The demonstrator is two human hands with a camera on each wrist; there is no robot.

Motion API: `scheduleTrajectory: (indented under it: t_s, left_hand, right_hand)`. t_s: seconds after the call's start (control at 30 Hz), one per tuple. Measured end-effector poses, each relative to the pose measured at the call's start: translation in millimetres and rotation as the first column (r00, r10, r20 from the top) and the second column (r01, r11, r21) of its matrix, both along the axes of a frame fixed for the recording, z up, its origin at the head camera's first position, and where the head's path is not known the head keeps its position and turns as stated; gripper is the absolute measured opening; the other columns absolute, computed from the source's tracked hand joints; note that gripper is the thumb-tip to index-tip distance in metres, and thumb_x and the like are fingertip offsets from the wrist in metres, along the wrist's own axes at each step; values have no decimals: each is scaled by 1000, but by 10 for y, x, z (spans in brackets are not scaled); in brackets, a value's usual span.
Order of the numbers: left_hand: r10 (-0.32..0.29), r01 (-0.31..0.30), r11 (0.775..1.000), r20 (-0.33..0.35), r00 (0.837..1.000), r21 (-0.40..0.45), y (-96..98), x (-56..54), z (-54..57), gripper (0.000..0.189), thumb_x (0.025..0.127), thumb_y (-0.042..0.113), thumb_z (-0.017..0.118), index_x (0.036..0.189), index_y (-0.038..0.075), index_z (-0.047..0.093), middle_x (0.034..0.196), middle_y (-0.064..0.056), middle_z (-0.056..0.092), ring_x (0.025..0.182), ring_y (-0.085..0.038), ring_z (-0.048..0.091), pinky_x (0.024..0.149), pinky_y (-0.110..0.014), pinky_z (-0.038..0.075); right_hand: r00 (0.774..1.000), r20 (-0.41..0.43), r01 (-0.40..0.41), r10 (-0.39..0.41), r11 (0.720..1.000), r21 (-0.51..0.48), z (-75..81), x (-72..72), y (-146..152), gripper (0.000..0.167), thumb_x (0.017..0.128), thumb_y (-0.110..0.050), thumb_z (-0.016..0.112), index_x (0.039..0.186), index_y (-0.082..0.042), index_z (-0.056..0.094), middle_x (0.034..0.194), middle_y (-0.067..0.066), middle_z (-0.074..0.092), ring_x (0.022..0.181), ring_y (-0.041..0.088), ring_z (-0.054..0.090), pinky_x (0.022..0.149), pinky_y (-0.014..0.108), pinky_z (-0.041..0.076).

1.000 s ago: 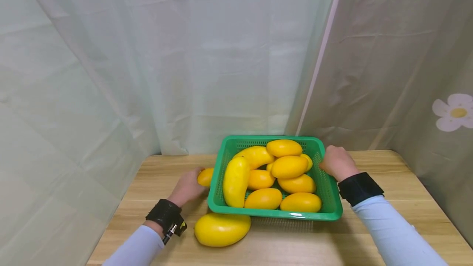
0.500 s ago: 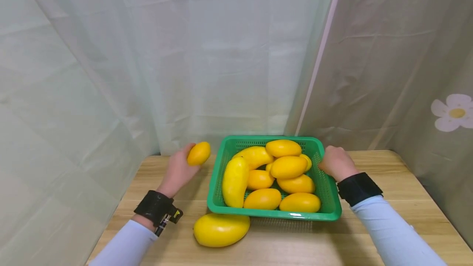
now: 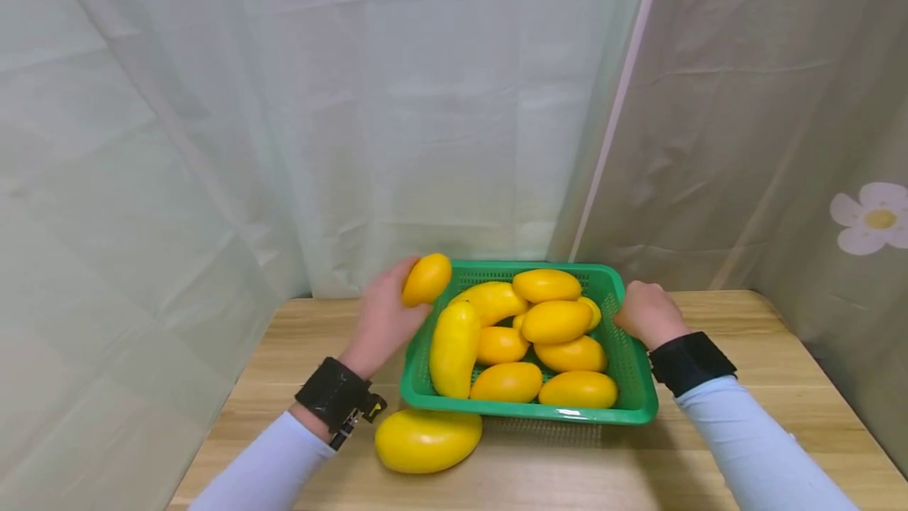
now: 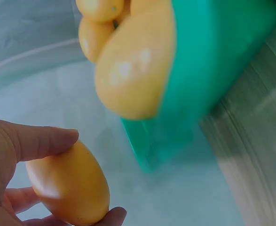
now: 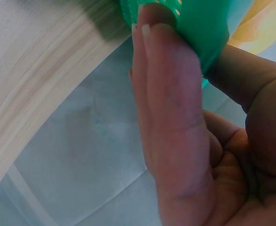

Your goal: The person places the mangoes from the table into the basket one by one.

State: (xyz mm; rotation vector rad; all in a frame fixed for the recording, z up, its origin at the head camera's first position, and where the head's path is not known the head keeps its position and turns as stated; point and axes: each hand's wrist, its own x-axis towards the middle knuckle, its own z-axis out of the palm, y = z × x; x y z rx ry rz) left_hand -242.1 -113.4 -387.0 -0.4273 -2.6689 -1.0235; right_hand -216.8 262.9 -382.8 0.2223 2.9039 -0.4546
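Note:
A small orange-yellow mango [image 3: 428, 280] is held up in my left hand [image 3: 386, 312], over the back left corner of the green plastic basket [image 3: 528, 414]. In the left wrist view the thumb lies across one end of this mango [image 4: 74, 183], with fingertips around its far side. My right hand [image 3: 648, 314] grips the basket's right rim. The right wrist view has its thumb inside the basket wall [image 5: 201, 28] and its fingers [image 5: 175, 103] outside. Several mangoes lie in the basket, among them a long, curved yellow one [image 3: 454, 349] along the left side.
A large yellow mango [image 3: 428, 441] rests on the wooden table [image 3: 759, 385] by the basket's front left corner. Pale curtains [image 3: 454, 117] hang behind the table's back edge and along both sides.
My left hand has lifted the small mango from the table left of the basket, then carried it rightward over the basket's back left corner. The right hand has stayed on the rim.

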Motion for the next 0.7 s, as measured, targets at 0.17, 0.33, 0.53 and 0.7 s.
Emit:
scheduleTrajectory:
  t_s: [0.17,0.33,0.53,0.7]
  left_hand:
    - [-32,32,999,10,999,-5,232,88,38,69,74,12,73,137,16,44,124,-6,55,108,-22,53,90,-41,48]
    - [-67,68,997,14,998,-22,467,159,38,68,75,14,73,137,18,44,123,-4,55,105,-19,53,87,-38,50]
    - [-144,145,988,36,989,-44,728,259,29,71,77,14,72,140,19,39,129,-6,52,108,-19,54,89,-37,50]
    - [-185,189,981,80,980,-47,905,368,16,71,80,16,70,142,21,37,130,-6,50,109,-18,54,90,-35,50]
  right_hand:
    - [1000,-8,-2,2,1000,4,-7,3,0,25,80,-14,64,90,8,58,72,14,55,60,24,55,51,27,46]
    - [1000,-10,-6,7,1000,9,-18,11,18,24,80,-15,64,88,7,58,71,13,55,59,23,54,50,27,46]
    - [1000,-15,-9,9,1000,10,-22,27,45,24,79,-15,64,88,7,58,71,13,55,59,23,55,50,28,46]
    - [1000,-23,-15,15,1000,8,-23,29,52,24,79,-15,65,88,6,58,71,13,55,58,23,54,50,28,46]
